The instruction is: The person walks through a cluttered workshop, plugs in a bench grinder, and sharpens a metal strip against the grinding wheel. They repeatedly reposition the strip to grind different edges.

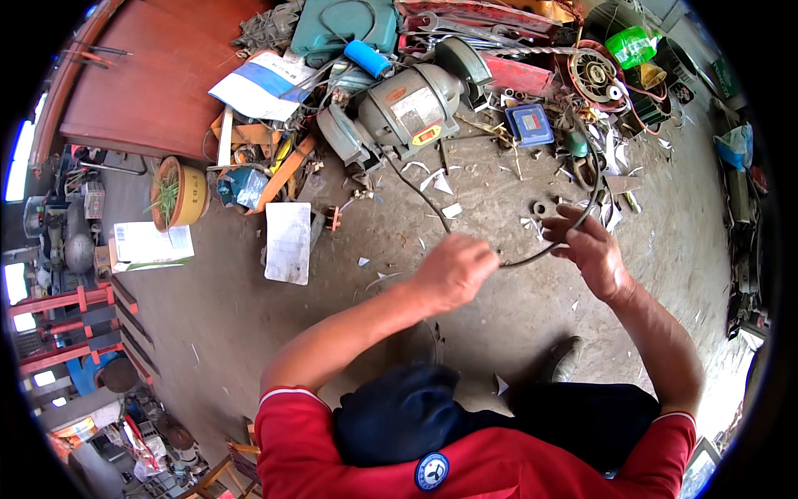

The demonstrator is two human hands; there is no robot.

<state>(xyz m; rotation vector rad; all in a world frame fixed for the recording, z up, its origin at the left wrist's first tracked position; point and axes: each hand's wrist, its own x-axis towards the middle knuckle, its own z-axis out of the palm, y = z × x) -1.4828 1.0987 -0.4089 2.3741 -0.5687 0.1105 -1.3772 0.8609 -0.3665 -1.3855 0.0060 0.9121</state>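
1. Nearest the camera, the person's dark trousered knees and red shirt fill the lower edge, and both bare forearms reach forward over the dusty concrete floor (249, 316).
2. The left hand (453, 270) is clenched into a fist around one end of a thin black rubber belt or cable (532, 258); its fingertips are hidden, so the exact grip cannot be told.
3. The right hand (586, 245) sits just beside it, fingers curled and grasping the same black loop where it bends upward.
4. The loop's long axis runs left to right between the 2 hands, then curves away from the right hand toward the far clutter. Both hands touch it; the right one is nearer the bend.
5. Beyond the hands, a small metal ring (540, 207) lies on the floor among white scraps.
6. Farther left lies a white paper sheet (288, 241), and past it a yellow pot with a green plant (177, 193).
7. Farthest, a grey bench grinder motor (407, 108) sits by a blue box (529, 123) and a red wooden tabletop (158, 75).
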